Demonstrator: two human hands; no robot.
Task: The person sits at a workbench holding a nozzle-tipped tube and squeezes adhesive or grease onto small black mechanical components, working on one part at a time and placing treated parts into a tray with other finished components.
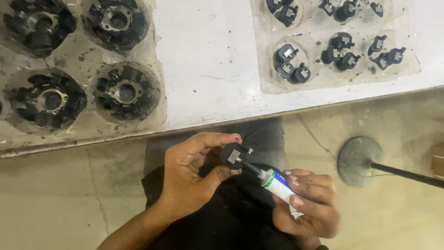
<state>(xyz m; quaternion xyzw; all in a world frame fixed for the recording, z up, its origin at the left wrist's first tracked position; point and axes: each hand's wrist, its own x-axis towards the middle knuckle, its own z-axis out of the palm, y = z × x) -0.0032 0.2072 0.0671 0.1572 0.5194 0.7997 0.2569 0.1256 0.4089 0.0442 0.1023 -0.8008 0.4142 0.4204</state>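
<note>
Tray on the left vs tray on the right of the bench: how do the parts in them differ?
The left tray holds large round black ring assemblies with a metal hub, one per pocket. The right tray holds small black plug-like parts with metal inserts, several per pocket. The left tray's plastic looks grimier than the right tray's. Both trays are clear moulded plastic on the white bench. The left hand holds one such small part.

1. A small black part [236, 155] with silver metal contacts.
2. A white tube [280, 185] banded green, its nozzle black.
3. Black round assemblies [126, 90] with grey metal hubs, in a clear tray [159, 69].
4. White tabletop [208, 60], smudged dark; beige floor [55, 199].
</note>
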